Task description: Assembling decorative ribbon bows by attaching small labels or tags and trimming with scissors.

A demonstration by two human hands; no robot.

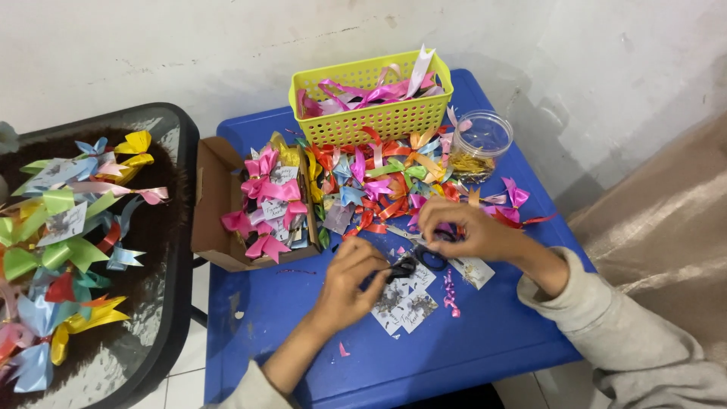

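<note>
My left hand [350, 282] hovers over the middle of the blue table [454, 356], its fingers pinched on a small dark piece beside black-handled scissors [420, 261]. My right hand [463, 227] is curled just to the right, fingers bent down onto the scissors and a thin strip; what exactly it grips is hidden. Under both hands lie several small white printed cards [405, 307]. A short pink ribbon curl [450, 291] rests to their right. A heap of coloured ribbon bows [386, 182] lies just beyond the hands.
A yellow plastic basket [379, 117] of ribbons stands at the table's back, a clear round jar [478, 144] to its right. A brown cardboard box [216, 220] with pink bows sits on the left. A black tray [163, 303] with more bows stands further left.
</note>
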